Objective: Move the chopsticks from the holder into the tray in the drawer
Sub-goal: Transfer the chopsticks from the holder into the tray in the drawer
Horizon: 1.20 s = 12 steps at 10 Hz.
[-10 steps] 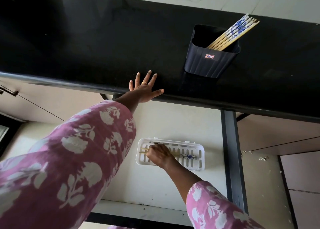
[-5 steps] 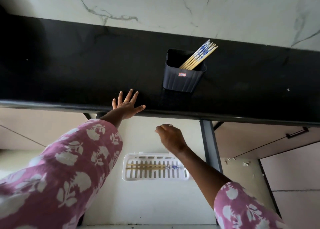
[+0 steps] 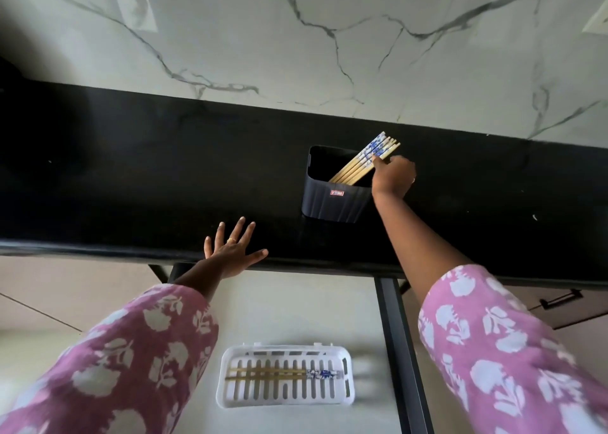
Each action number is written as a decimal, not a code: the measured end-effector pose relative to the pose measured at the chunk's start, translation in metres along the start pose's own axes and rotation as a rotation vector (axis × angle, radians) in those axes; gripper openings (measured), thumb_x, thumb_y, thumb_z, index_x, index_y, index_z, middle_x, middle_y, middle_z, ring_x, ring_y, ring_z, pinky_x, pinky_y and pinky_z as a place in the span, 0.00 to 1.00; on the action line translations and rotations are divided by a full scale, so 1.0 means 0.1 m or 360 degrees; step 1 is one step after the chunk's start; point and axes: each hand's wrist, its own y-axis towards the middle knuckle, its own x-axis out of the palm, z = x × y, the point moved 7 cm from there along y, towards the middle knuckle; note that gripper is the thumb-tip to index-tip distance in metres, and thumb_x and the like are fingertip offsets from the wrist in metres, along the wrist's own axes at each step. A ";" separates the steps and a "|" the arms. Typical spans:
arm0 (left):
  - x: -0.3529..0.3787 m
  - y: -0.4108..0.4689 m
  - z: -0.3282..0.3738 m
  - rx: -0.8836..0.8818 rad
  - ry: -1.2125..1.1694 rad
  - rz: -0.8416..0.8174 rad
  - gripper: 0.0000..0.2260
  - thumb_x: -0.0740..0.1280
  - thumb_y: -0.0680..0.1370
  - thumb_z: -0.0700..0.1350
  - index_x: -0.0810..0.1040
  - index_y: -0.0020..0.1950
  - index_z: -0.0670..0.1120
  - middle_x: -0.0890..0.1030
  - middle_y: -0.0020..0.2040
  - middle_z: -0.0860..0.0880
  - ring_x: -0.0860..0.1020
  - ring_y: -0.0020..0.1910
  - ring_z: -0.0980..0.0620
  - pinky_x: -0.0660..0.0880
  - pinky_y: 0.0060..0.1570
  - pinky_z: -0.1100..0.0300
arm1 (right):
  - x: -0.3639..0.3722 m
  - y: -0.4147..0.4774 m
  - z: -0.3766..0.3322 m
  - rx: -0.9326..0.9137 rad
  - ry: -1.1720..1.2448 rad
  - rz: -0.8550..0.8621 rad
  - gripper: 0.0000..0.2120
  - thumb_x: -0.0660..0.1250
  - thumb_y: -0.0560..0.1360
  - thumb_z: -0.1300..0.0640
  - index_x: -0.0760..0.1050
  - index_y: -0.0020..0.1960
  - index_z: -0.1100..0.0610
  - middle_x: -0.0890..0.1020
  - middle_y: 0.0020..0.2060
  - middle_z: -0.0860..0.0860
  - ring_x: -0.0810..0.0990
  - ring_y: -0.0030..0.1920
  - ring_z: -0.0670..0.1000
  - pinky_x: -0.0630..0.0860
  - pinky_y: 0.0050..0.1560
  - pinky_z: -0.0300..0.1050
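A black ribbed holder (image 3: pixel 332 203) stands on the black counter (image 3: pixel 131 177) with several wooden chopsticks (image 3: pixel 362 160) leaning out to the right, their tops patterned blue and white. My right hand (image 3: pixel 393 175) is at the holder's right rim, fingers curled against the chopsticks' lower shafts; how firmly it grips them is hidden. My left hand (image 3: pixel 232 249) lies flat with spread fingers on the counter's front edge. Below, in the open drawer (image 3: pixel 296 302), a white slotted tray (image 3: pixel 285 397) holds a pair of chopsticks (image 3: pixel 283 373) lying lengthwise.
A marble-patterned wall (image 3: pixel 296 39) rises behind the counter. The drawer's dark side rail (image 3: pixel 399 351) runs down to the right of the tray. A cabinet front with a black handle (image 3: pixel 559 298) sits at the right.
My right hand left the tray in the drawer, rose past the counter edge and reached the chopsticks in the holder. A pair now lies in the tray. My left hand stayed put.
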 end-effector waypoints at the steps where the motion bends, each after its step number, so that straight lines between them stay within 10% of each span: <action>1: 0.00 0.01 0.00 -0.0011 0.0005 -0.0012 0.34 0.53 0.77 0.66 0.39 0.77 0.60 0.35 0.77 0.59 0.34 0.76 0.46 0.39 0.73 0.43 | 0.13 0.16 0.06 0.0152 -0.0023 -0.0105 0.23 0.69 0.72 0.48 0.76 0.56 0.66 0.78 0.58 0.62 0.76 0.59 0.62 0.73 0.57 0.50; 9: 0.00 0.00 0.00 -0.0015 0.0003 0.0000 0.34 0.53 0.77 0.66 0.39 0.77 0.60 0.35 0.77 0.59 0.34 0.76 0.46 0.39 0.73 0.43 | 0.18 -0.20 -0.21 -0.0095 0.0131 -0.0256 0.08 0.71 0.72 0.57 0.72 0.40 0.57 0.83 0.48 0.59 0.81 0.51 0.59 0.74 0.46 0.45; 12: 0.00 0.00 0.00 -0.0011 -0.0003 0.0004 0.33 0.53 0.77 0.66 0.40 0.77 0.60 0.36 0.77 0.59 0.34 0.76 0.45 0.39 0.73 0.43 | -0.34 -0.17 -0.49 -0.0329 0.0359 0.0028 0.09 0.68 0.74 0.61 0.78 0.51 0.66 0.84 0.48 0.59 0.83 0.50 0.55 0.68 0.42 0.34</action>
